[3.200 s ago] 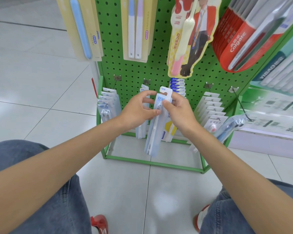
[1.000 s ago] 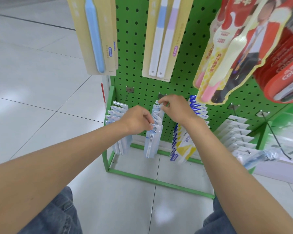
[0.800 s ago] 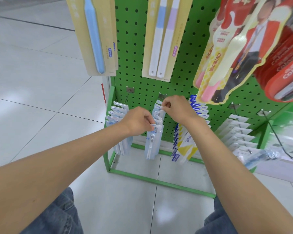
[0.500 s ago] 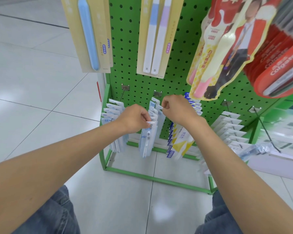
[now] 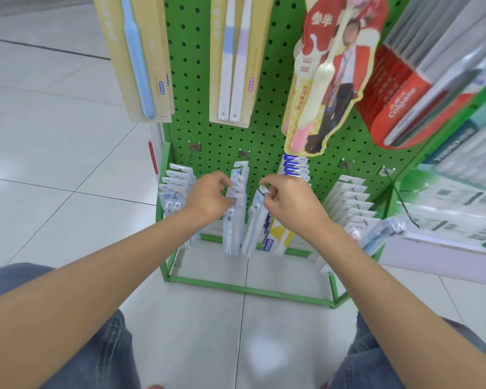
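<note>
Pale glossy floor tiles (image 5: 54,164) spread under and around you, and your knees in blue jeans (image 5: 96,360) fill the bottom corners of the view. Both bare forearms reach forward from there towards the foot of a shop rack.

Your left hand (image 5: 211,196) has its fingers curled, with thumb and fingertips pinching the top cards of the hooked packs (image 5: 233,228). This row of clear toothbrush packs hangs on the middle hook (image 5: 244,153). Your right hand (image 5: 288,202) is just to the right of it, apart from the left one. Its thumb and forefinger are clamped on the top tab of a loose pack (image 5: 253,223). That pack hangs straight down from your fingers, off the hook and just beside the hooked row, near the blue and yellow boxes (image 5: 275,237).

Below the hands, the green frame (image 5: 247,289) of the rack rests on the tiles. More rows hang at the same height: blue-and-white packs (image 5: 174,189) on the left hook and white cards (image 5: 348,197) on the right. One blue toothbrush pack (image 5: 382,234) lies slanted at the rack's right edge.

Behind them rises the green pegboard (image 5: 264,136). Higher up hang a beige card with a blue brush (image 5: 141,66), a card with two white brushes (image 5: 233,66) and a red card with a yellow brush (image 5: 328,80). Red Colgate packs (image 5: 399,105) hang at the far right, and the shelf beyond them is too blurred to read.
</note>
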A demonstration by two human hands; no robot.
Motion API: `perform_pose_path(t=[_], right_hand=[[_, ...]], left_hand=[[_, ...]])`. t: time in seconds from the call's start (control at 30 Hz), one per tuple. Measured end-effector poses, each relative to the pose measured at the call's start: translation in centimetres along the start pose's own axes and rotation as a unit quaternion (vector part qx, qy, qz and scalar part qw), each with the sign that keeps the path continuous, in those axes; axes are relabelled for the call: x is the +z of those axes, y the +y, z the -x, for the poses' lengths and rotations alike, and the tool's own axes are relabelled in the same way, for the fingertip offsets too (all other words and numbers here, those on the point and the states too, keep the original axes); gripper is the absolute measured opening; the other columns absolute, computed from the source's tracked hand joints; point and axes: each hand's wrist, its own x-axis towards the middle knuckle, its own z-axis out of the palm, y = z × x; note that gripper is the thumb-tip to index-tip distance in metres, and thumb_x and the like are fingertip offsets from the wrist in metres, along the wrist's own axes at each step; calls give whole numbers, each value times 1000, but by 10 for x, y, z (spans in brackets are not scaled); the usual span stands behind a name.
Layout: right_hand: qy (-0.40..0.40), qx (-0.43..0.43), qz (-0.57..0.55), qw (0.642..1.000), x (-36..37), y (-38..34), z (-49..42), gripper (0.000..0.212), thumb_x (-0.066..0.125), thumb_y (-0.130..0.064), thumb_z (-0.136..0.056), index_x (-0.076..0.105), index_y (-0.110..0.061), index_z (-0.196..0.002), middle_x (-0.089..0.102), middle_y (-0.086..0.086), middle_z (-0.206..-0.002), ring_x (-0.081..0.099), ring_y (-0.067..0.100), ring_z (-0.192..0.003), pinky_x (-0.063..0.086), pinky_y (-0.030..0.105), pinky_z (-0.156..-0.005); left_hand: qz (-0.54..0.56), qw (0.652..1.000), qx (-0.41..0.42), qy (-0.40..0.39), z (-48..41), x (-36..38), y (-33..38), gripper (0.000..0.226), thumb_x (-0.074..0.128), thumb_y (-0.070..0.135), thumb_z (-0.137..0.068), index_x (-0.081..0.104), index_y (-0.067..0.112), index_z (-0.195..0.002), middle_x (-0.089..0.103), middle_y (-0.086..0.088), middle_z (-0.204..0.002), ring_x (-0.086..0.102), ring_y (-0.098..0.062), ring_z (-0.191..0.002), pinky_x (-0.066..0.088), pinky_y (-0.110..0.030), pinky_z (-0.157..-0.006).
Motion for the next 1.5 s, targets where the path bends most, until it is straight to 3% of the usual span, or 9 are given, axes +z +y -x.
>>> perform_pose_path(t=[0.17,0.3,0.4,0.57,0.67,0.8,1.0,1.17,1.5], right_hand=[[45,17,-65,997,-10,2,25,26,57,-6,-93,71,-10,-114,62,-1,-81,51,12,-70,45,29,-73],[50,32,-131,990,-21,1,39,16,62,-10,-91,74,-14,-101,65,-8,-78,57,5,-70,49,24,-72],[57,54,-183,980,-24,2,47,12,64,-9,-90,73,-15,-93,68,-5,-79,61,10,-73,52,29,-74],[51,97,-228,967,-20,6,56,16,75,-30,-84,67,-17,-80,61,-3,-66,49,7,-57,43,25,-58],[56,107,-247,961,-20,11,55,25,71,-30,-88,60,-21,-67,48,-11,-55,41,5,-54,35,24,-55],[47,128,-292,947,-19,13,53,23,66,-27,-93,63,-17,-72,55,-1,-61,50,11,-59,45,37,-58],[-20,142,-317,938,-17,15,55,15,63,-19,-95,67,-7,-86,61,-2,-64,58,6,-53,46,31,-60],[-75,150,-314,935,-7,11,62,22,63,-19,-95,60,-18,-73,59,-9,-53,55,4,-49,42,24,-56],[-207,188,-325,903,9,4,86,23,61,-20,-96,61,-7,-77,60,0,-57,46,0,-45,34,16,-50]], left_hand=[[82,996,37,-12,20,2,15,26,66,8,-88,61,16,-112,61,-2,-110,55,-14,-77,47,-21,-63],[76,991,79,-81,39,19,24,47,73,25,-87,56,26,-131,57,9,-108,55,-6,-71,44,-26,-77],[82,987,104,-96,46,33,26,29,74,24,-87,64,26,-114,56,12,-86,56,-9,-71,47,-30,-72],[143,977,121,-99,54,37,35,23,76,12,-84,66,14,-105,55,15,-68,42,4,-44,31,-9,-48],[170,970,129,-113,59,35,40,24,76,9,-84,65,10,-105,61,10,-70,44,4,-44,32,-8,-49],[179,970,123,-108,58,34,39,22,76,12,-84,65,4,-102,70,-2,-81,54,2,-52,42,-11,-56],[245,962,78,-89,54,26,43,19,71,13,-88,63,3,-103,68,-2,-75,55,1,-51,44,-12,-53],[295,953,20,-68,51,20,44,13,70,21,-90,65,12,-98,66,-3,-76,48,-1,-47,45,-15,-53],[317,948,-36,-14,50,12,46,7,66,27,-93,62,23,-89,60,9,-70,44,4,-41,42,-17,-57]])
